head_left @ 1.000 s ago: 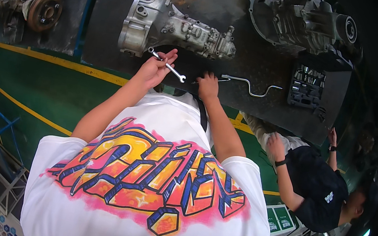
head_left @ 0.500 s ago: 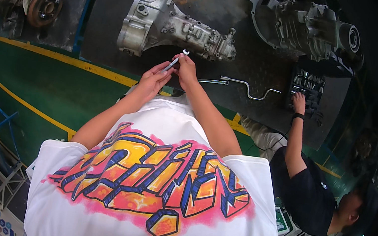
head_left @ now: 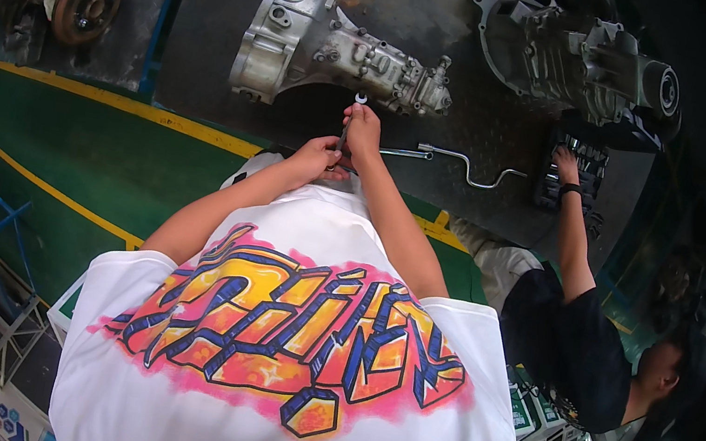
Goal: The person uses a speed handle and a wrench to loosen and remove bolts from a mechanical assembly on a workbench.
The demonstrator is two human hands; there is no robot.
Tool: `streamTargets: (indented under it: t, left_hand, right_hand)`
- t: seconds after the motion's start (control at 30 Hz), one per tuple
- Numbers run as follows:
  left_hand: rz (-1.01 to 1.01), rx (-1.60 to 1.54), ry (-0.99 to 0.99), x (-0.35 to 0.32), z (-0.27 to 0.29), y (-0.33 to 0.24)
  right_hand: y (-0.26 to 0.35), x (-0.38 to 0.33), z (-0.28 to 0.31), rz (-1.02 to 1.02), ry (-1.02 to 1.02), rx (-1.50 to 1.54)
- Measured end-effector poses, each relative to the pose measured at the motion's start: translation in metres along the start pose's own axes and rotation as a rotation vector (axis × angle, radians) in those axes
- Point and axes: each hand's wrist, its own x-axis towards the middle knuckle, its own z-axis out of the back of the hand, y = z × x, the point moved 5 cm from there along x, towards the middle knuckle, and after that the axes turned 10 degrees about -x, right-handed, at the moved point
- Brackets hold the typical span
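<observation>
Close to my body, at the bench's front edge, my right hand [head_left: 363,131] grips a slim silver open-end wrench [head_left: 361,99], its jaw pointing away from me. My left hand [head_left: 318,160] is closed about the wrench's lower end, just below and left of the right hand. Beyond them lies a silver-grey gearbox housing [head_left: 344,58], apart from the wrench jaw. To the right of my right hand, another long wrench [head_left: 407,153] rests on the bench, partly hidden by my wrist. A cranked speed handle [head_left: 475,172] lies beside it.
At right, a co-worker's hand [head_left: 565,166] reaches into an open black socket case [head_left: 597,207]. A second gearbox housing [head_left: 579,62] stands at the far right. A rusty brake disc hub [head_left: 87,6] sits on the left bench. Yellow edging [head_left: 189,131] borders the green floor.
The wrench has swung more upright, and my left hand has moved right and nearer to me along it. The co-worker's hand has shifted farther into the socket case.
</observation>
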Motion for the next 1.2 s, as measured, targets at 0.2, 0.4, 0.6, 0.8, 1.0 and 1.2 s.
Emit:
streamTargets:
  t: [0.2, 0.4, 0.6, 0.8, 1.0, 1.2]
  left_hand:
    - [-0.241, 0.333, -0.043, -0.009, 0.029, -0.029]
    - [0.038, 0.466, 0.102, 0.021, 0.030, 0.010]
    - [-0.034, 0.667, 0.081, 0.060, 0.015, 0.013]
    - [-0.325, 1.163, -0.007, 0.100, -0.004, 0.004]
    - [-0.489, 1.556, -0.205, 0.120, -0.044, 0.019]
    - [-0.795, 2.077, -0.255, 0.131, -0.082, 0.035]
  right_hand:
    - [-0.009, -0.004, -0.010, -0.205, 0.085, 0.349]
    - [-0.085, -0.033, 0.035, -0.438, 0.313, 0.496]
    - [-0.137, -0.039, 0.099, -0.457, 0.001, 0.880]
    - [-0.148, -0.027, 0.167, -0.410, -0.267, 0.680]
    - [-0.147, -0.023, 0.204, -0.214, -0.167, 0.214]
    - [-0.177, -0.006, 0.222, 0.047, -0.265, -0.396]
